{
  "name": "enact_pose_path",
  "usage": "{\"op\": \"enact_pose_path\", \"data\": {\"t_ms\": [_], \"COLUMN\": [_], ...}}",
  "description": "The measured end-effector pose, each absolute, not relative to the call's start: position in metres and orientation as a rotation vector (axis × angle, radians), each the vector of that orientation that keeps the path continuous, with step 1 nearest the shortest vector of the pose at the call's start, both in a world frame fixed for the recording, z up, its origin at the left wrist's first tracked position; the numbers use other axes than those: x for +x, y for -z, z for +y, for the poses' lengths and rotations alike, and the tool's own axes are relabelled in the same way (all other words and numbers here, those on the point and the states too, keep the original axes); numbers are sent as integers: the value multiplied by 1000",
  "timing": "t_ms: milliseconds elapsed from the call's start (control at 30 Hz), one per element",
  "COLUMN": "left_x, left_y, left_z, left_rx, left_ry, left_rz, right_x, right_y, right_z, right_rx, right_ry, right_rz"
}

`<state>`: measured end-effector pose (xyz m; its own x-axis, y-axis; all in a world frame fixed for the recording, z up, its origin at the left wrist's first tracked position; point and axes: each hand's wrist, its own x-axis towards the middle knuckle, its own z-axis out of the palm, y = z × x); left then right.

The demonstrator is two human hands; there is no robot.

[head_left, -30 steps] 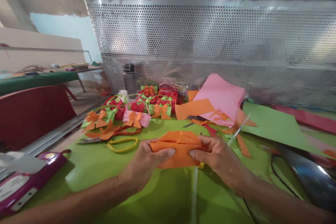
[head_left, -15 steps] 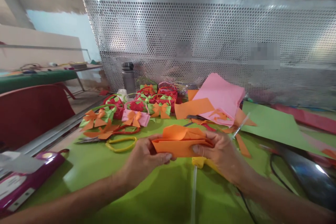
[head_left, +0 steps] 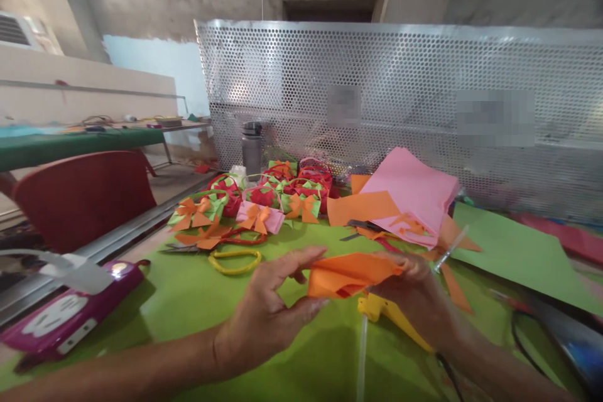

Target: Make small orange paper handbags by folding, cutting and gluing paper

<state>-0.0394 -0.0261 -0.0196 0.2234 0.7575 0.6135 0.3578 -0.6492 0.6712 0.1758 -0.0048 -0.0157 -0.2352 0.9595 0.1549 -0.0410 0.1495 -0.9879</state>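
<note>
Work at a desk, viewed from the head; clock directions are taken from the folded orange paper at centre. A perforated metal screen [head_left: 292,75] closes the 12 o'clock side. The green-topped desk [head_left: 188,301] spreads beneath. At 10 o'clock stands a cluster of small paper bags [head_left: 262,196], several bearing bows. A light green sheet [head_left: 527,254] lies at 3 o'clock and a pink paper stack [head_left: 407,191] at 1 o'clock. A purple power strip [head_left: 80,317] rests at 9 o'clock. The hands differ in state: the right hand [head_left: 421,289] is clamped on the 3 o'clock end of the folded orange paper [head_left: 348,273]; the left hand [head_left: 266,311] has thumb and fingers spread about the 9 o'clock end, and contact there cannot be told. The paper is held tilted above the desk, a yellow glue gun [head_left: 402,323] at 4 o'clock and a clear stick [head_left: 362,358] at 6 o'clock. The step in hand appears to be turning or shaping the folded piece. The next move would seem to call for the right grip to steady it while the left thumb and fingertips align the loose fold.
</note>
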Motion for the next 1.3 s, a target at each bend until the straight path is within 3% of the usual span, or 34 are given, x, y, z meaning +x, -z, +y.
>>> {"op": "enact_pose_path", "data": {"t_ms": [267,400,633,833,1067,1300], "left_x": [-37,-41,-41,-43,-44,-42], "left_y": [19,21,15,26,25,30], "left_z": [-32,-30,-16,6,12,13], "left_rx": [2194,2211,1438,1221,884,798], "left_ry": [-1579,-1624,-1241,-962,-893,-710], "left_rz": [867,859,800,717,768,738], "right_x": [179,182,177,171,172,170], "right_y": [16,22,14,-5,-15,-15], "right_z": [-5,-3,-14,-29,-31,-30], "right_rx": [-944,-949,-1032,-1188,-788,-844], "right_ry": [-946,-980,-1004,-732,-1286,-1420], "right_rz": [-1574,-1636,-1688,-1852,-1601,-1486]}}
